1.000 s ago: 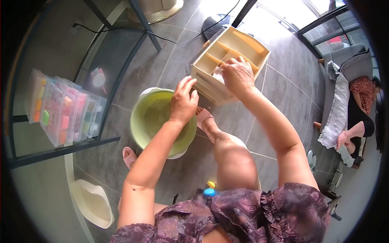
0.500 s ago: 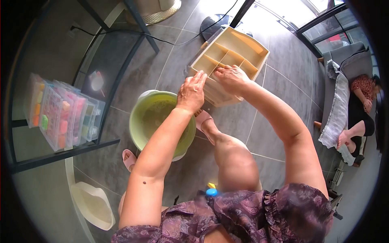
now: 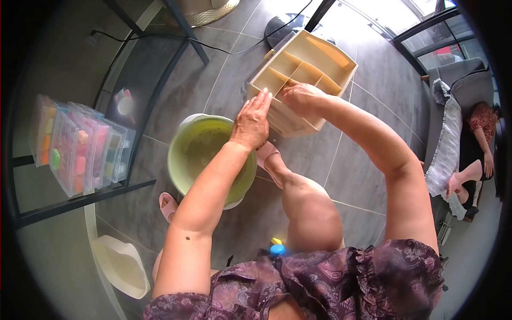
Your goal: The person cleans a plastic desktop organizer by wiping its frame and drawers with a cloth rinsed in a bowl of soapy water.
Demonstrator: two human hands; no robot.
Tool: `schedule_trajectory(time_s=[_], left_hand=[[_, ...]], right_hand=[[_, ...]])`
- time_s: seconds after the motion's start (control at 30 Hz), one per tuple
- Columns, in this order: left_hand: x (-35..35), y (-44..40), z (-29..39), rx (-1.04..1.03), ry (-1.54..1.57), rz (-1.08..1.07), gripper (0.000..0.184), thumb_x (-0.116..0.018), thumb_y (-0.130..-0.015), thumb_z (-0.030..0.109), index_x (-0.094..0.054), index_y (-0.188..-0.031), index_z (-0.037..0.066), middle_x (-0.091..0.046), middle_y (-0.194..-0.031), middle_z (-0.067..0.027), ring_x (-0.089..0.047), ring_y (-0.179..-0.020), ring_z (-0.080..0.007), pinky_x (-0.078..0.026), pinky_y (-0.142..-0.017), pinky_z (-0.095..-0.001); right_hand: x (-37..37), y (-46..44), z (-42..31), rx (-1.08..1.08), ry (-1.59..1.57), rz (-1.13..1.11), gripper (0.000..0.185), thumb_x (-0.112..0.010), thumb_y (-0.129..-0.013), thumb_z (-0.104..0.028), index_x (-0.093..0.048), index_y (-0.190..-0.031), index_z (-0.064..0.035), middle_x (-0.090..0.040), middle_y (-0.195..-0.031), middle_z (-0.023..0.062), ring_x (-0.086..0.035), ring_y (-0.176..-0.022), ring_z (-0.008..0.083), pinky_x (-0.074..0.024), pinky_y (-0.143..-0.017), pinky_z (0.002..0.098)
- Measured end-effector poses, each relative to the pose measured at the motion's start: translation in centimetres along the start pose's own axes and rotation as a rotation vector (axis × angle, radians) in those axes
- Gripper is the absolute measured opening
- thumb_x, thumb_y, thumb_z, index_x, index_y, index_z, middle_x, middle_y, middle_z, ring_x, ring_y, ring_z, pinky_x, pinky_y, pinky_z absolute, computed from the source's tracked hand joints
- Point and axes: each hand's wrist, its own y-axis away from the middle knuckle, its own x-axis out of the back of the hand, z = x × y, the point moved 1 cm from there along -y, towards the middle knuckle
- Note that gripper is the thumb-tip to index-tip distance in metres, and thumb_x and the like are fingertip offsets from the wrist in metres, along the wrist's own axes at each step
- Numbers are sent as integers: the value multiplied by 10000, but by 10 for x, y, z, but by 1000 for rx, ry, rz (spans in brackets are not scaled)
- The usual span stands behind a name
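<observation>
A cream desk organizer box [image 3: 333, 50] with several divided compartments and a clear-looking front stands ahead of me. My left hand [image 3: 252, 120] lies against its near left corner, fingers stretched out and close together; the thumb is hidden. Inside a near compartment, the curled fingers of my right hand [image 3: 303, 99] press down by a divider. Their tips are out of sight, so I cannot make out whether they hold anything. A green basin [image 3: 178, 160] with cloudy water in it sits on the floor beneath my left forearm.
Clear drawers with colourful contents [image 3: 80, 149] stand on a dark-framed shelf [image 3: 106, 196] at left. A cream tub [image 3: 120, 266] lies lower left. A black cable [image 3: 229, 52] crosses behind the organizer. Another person [image 3: 480, 128] sits on a grey sofa [image 3: 464, 80] at right.
My right hand's fingers have curled more and sunk deeper into the compartment, with the elbow swung outward. My left hand stays at the organizer's corner.
</observation>
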Motion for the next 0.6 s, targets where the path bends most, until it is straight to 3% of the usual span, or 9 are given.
schedule_trajectory(time_s=[0.07, 0.17, 0.27, 0.4, 0.47, 0.6], left_hand=[[0, 0, 0, 2, -4, -5, 530, -498, -716, 14, -409, -1238, 15, -392, -1304, -137, -399, -1186, -263, -333, -988, -389], [-1, -2, -2, 4, -21, -22, 521, -493, -723, 15, -411, -1238, 18, -384, -1314, -133, -397, -1189, -259, -334, -986, -397], [-2, -2, -4, 16, -46, -56, 517, -487, -730, 18, -414, -1241, 33, -377, -1322, -129, -394, -1195, -252, -334, -984, -402], [5, -3, -2, 39, -63, -105, 519, -477, -736, 21, -414, -1250, 58, -369, -1331, -121, -392, -1199, -245, -327, -987, -407], [6, -3, -2, 54, -58, -110, 523, -482, -741, 35, -409, -1258, 65, -390, -1315, -121, -390, -1198, -255, -319, -988, -416], [14, -3, 5, 64, 121, 27, 476, -537, -788, 93, -432, -1251, 62, -471, -1250, -117, -465, -1138, -221, -364, -944, -370]], right_hand=[[-2, 1, -1, 119, -34, 89, 188, -484, -714, -50, -643, -815, -61, -613, -934, 86, -496, -1042, 253, -413, -857, 332], [-1, 0, 2, 78, -280, 97, 177, -489, -709, -51, -644, -796, -57, -616, -934, 90, -527, -988, 259, -429, -822, 339], [20, 4, -6, -172, -328, -155, 199, -488, -708, -30, -643, -831, -45, -619, -956, 101, -559, -932, 267, -447, -795, 333], [32, 36, 3, -135, -667, 336, 253, -464, -729, 49, -636, -901, -20, -617, -997, 106, -574, -944, 247, -444, -820, 297], [45, 60, 3, -270, -1009, 497, 228, -448, -794, 39, -626, -936, 14, -611, -1041, 67, -546, -996, 152, -415, -873, 259], [47, 94, -9, -201, -1457, 725, 237, -449, -799, 29, -633, -948, 16, -601, -1053, 85, -529, -1016, 160, -393, -909, 269]])
